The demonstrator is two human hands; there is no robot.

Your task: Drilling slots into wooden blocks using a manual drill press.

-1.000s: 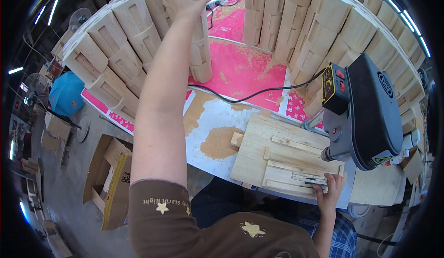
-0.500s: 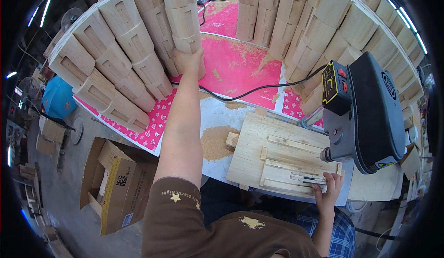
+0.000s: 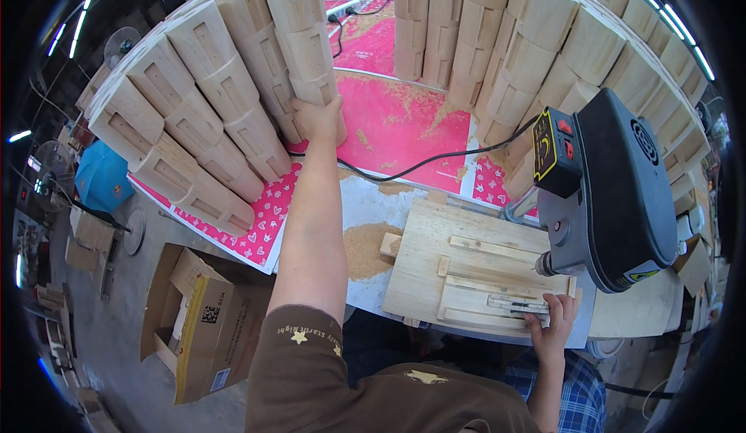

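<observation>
my left hand [image 3: 317,116] is stretched far out, fingers wrapped around the lowest wooden block [image 3: 320,91] of a tall stack, pale rounded pieces with rectangular notches cut in their faces. that stack stands at the far left of the counter [image 3: 365,200], among more rows of the same smooth, light wood fanning out left and right. under them lies a pink sheet [image 3: 404,126] dusted with sawdust, and a black cable [image 3: 404,170] snakes across it. nearer me sits a heap of sawdust [image 3: 364,248] beside a flat wooden jig [image 3: 466,274] built of planks and thin strips. my right hand [image 3: 550,326] rests on the jig's near right edge, fingers spread flat on a small strip there, though i can't quite tell whether they grip it. a grey drill press [image 3: 614,188] with a black and yellow switch box looms over the jig on the right. on the floor at near left an open cardboard box [image 3: 203,320] holds what look like folded cardboard pieces.
</observation>
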